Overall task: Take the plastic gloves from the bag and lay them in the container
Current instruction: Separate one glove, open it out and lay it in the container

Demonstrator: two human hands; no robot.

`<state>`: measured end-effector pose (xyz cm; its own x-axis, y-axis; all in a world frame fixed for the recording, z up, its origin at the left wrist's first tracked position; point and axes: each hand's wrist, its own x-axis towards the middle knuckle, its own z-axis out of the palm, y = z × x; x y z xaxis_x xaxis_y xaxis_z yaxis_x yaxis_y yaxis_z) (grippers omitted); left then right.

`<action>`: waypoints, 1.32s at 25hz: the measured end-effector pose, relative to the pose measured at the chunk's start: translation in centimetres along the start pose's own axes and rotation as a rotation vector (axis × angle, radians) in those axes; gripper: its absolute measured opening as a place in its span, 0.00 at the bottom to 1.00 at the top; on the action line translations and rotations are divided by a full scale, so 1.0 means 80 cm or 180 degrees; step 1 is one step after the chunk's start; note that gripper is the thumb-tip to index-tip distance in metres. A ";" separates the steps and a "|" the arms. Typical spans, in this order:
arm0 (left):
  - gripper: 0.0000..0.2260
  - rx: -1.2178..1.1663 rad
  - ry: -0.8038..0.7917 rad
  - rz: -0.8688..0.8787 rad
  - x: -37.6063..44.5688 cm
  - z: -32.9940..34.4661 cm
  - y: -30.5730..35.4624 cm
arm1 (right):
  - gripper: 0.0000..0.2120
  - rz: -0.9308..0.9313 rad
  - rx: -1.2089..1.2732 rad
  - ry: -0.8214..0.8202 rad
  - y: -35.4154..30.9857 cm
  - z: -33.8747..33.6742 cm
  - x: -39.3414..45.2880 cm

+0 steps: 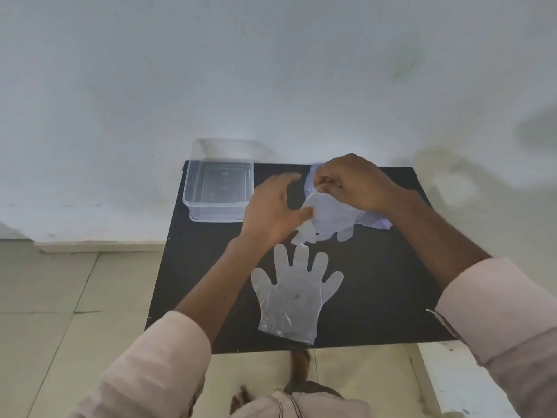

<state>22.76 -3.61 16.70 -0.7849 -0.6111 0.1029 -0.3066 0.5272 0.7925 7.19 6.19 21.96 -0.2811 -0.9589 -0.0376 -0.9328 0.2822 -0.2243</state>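
A clear plastic glove (294, 295) lies flat near the front of the black table (376, 297), fingers pointing away from me. Further back, my right hand (358, 184) pinches the top of a thin plastic bag (376, 221) that holds more gloves. A second glove (327, 220) sticks halfway out of it, fingers hanging toward me. My left hand (274, 211) has its thumb pressed on this glove's edge, with the fingers spread. The clear rectangular container (218, 188) stands at the table's back left corner with nothing in it.
The small table stands against a white wall. Its left, right and front edges drop to a tiled floor. My foot (298, 372) shows below the front edge. A pale ledge (446, 384) runs along the floor at the right.
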 end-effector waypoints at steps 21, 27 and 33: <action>0.07 -0.1345 -0.0559 -0.0383 0.022 -0.078 -0.003 | 0.15 0.1303 0.2236 0.1192 0.003 0.016 -0.048; 0.05 -0.1349 -0.0433 -0.0440 0.038 -0.094 -0.006 | 0.09 0.1137 0.2713 0.1029 0.017 0.016 -0.005; 0.06 -0.1288 -0.0184 -0.0600 0.064 -0.094 -0.014 | 0.03 0.0660 0.3163 0.1114 0.033 0.005 0.016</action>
<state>23.10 -11.78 20.83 -0.7679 -0.6342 -0.0905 -0.2207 0.1294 0.9667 4.42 5.69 20.96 -0.6090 -0.7892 0.0797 -0.3023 0.1380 -0.9432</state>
